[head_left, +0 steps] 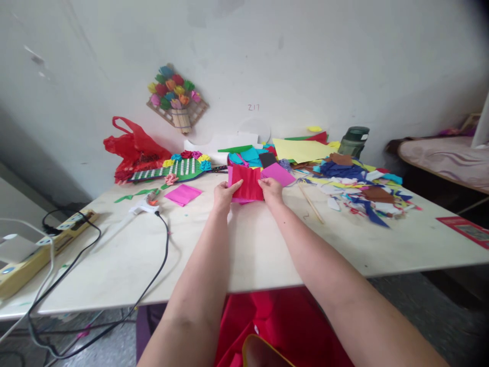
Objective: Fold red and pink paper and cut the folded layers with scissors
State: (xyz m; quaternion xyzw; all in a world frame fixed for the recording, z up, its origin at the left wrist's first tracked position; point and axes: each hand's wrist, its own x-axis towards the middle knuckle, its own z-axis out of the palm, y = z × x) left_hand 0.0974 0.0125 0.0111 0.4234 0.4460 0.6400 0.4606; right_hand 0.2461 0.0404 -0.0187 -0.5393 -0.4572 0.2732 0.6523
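Observation:
A square of red paper (247, 183) is held up above the white table (260, 250), with pink paper showing behind its left and bottom edges. My left hand (226, 194) pinches its left side, thumb in front. On the right edge, my right hand (271, 189) grips the same sheet between thumb and fingers. Behind my right hand lies a magenta sheet (278, 174). Another pink square (183, 194) rests flat on the table, left of my left hand.
A white glue gun (145, 205) and its black cord lie at the left, near a power strip (46, 253). Paper scraps (355, 181), a wooden stick (311, 204) and a dark green bottle (353, 142) are at the right. A red bag (133, 148) stands at the back left.

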